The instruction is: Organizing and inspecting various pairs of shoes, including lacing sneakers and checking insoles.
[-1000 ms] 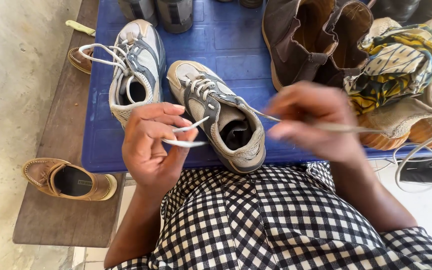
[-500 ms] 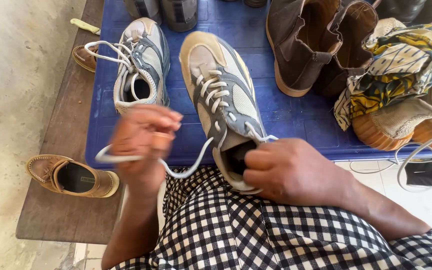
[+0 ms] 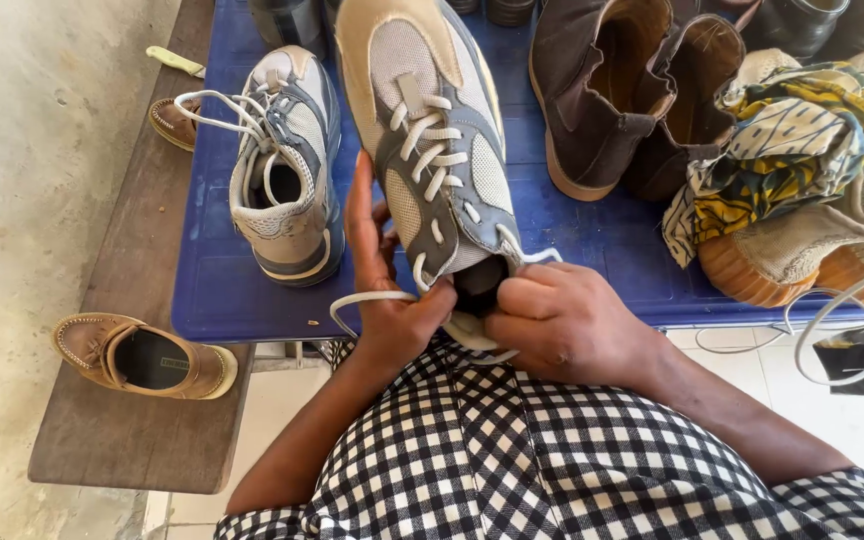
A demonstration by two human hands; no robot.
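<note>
A grey, beige and blue sneaker point(image 3: 432, 140) is held up, toe pointing away, heel near my checked lap. My right hand point(image 3: 567, 325) grips its heel and collar. My left hand point(image 3: 387, 290) presses against the sneaker's left side, thumb at the collar, with a loop of white lace point(image 3: 357, 300) by the palm. The matching second sneaker point(image 3: 287, 170) lies on the blue surface point(image 3: 212, 280) to the left, its white laces loose.
Two brown ankle boots point(image 3: 632, 90) stand at the back right beside a patterned cloth point(image 3: 782, 140) on woven shoes. A tan loafer point(image 3: 142, 355) rests on the wooden bench point(image 3: 122, 440) at the left, another small brown shoe point(image 3: 174, 120) further back. A white cable point(image 3: 842, 330) hangs at right.
The sneaker has been raised and tilted further away from me. My left hand moved in from the left with the lace and now rests against the sneaker's side. My right hand stays on the heel.
</note>
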